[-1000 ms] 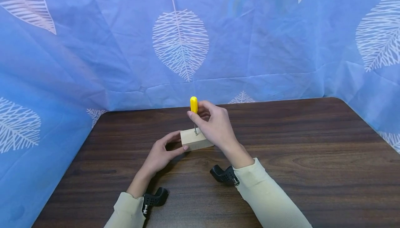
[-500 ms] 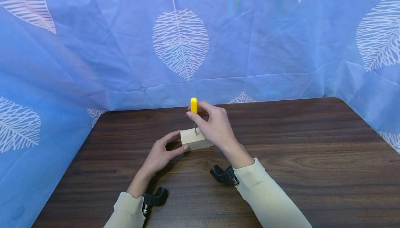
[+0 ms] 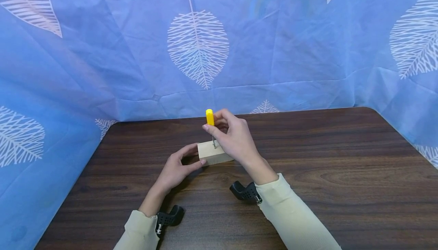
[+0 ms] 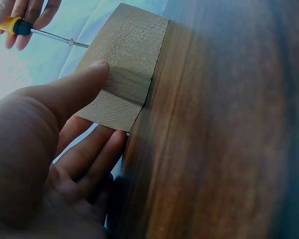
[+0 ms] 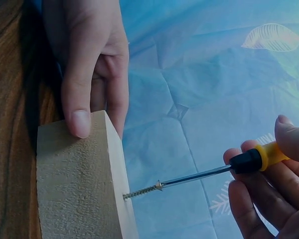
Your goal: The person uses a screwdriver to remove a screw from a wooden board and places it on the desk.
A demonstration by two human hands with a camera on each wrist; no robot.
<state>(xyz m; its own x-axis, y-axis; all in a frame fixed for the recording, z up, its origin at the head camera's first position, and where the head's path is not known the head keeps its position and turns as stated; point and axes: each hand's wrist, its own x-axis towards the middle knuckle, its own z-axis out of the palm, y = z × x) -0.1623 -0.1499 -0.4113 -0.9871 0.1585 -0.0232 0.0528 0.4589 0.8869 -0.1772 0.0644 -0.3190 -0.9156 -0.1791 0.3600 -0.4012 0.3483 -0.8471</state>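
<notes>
A pale wooden block [image 3: 213, 158] lies on the dark table. My left hand [image 3: 178, 168] grips its left end, thumb on the near side and fingers behind, as the left wrist view also shows. A screw [image 5: 142, 191] stands partly sunk in the block's top face, much of its thread exposed. The tip of a screwdriver [image 5: 197, 175] with a yellow and black handle meets the screw head. My right hand [image 3: 236, 134] pinches the handle between thumb and fingers above the block. From the head view, this hand hides the block's right end.
The brown wood-grain table [image 3: 325, 166] spreads out around the block. Black wrist-worn camera mounts [image 3: 171, 216] stick out beside both cuffs, low over the table. A blue cloth [image 3: 291, 44] with white leaf prints hangs behind and at the sides.
The screwdriver handle has tipped slightly left and sunk a little, with my right thumb and fingers shifting along. My left hand and the block stay in place.
</notes>
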